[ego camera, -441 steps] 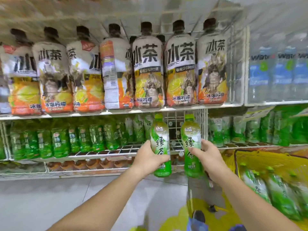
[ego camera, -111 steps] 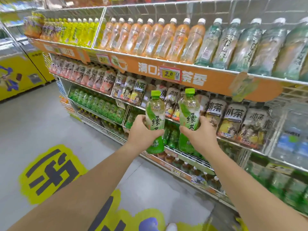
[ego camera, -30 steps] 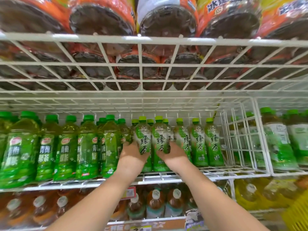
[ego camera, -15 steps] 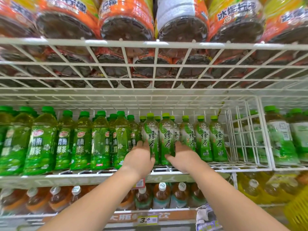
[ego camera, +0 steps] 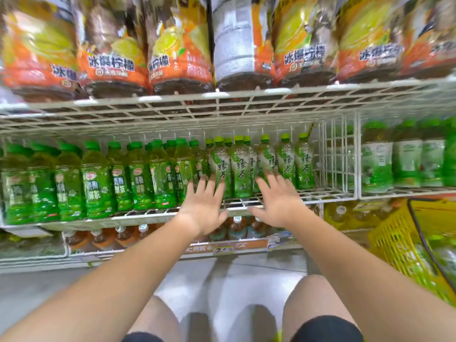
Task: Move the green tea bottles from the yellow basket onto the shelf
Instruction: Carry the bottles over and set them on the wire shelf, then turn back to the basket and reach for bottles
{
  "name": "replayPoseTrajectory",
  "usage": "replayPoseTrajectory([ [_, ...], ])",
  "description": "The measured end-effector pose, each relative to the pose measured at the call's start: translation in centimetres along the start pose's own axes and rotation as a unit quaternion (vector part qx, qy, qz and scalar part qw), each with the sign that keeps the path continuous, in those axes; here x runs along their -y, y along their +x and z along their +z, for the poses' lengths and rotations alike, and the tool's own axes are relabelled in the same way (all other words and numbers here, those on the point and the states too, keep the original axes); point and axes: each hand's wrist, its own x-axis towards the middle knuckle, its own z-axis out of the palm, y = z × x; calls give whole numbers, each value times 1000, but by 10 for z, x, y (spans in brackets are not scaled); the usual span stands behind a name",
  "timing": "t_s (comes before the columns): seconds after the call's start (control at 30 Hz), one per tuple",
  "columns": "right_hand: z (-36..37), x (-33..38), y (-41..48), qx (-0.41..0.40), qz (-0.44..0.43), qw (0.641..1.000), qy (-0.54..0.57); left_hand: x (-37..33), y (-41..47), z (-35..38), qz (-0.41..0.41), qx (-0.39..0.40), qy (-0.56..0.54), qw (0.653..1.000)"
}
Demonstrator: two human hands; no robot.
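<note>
Squatting in front of the wire shelf (ego camera: 320, 193), the person stretches both arms forward, with the bare knees (ego camera: 318, 299) low in the view. The left hand (ego camera: 204, 208) and the right hand (ego camera: 276, 206) are side by side but apart. Both have the fingers straight and spread, and they hold nothing. The fingertips lie in front of the lower parts of the green tea bottles (ego camera: 240, 169), while the palms are over the front edge of the shelf.

The green tea bottles stand upright in short rows at the right end of this shelf section, just beside a wire divider (ego camera: 340, 156). Two of them stand between the two hands, closest to the front. To their left is a long row of darker green bottles (ego camera: 98, 183) with a different label. On the shelf above stand large bottles with orange labels (ego camera: 111, 58). Under the hands, a lower shelf carries brown tea bottles (ego camera: 123, 236), and a price tag (ego camera: 223, 250) is on its front strip.

The yellow basket (ego camera: 394, 243) is at the right, near the right forearm and lower than the shelf. Inside it are blurred green shapes (ego camera: 444, 255), probably more bottles.
</note>
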Motion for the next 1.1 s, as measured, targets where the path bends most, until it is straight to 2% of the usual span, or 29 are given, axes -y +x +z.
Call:
replayPoseTrajectory([
  [0.17,-43,3,-74,15,-17,999,32,-8,-52,-56,24,37,22,999],
  [0.43,-114,0,-191,18,21,996,84,-24,-131,-160,60,78,38,994],
  [0.77,-207,4,-297,-25,86,992,90,-39,-193,-273,103,49,21,993],
  [1.1,-241,22,-395,-35,233,966,109,-84,-205,-331,221,-8,-10,975],
])
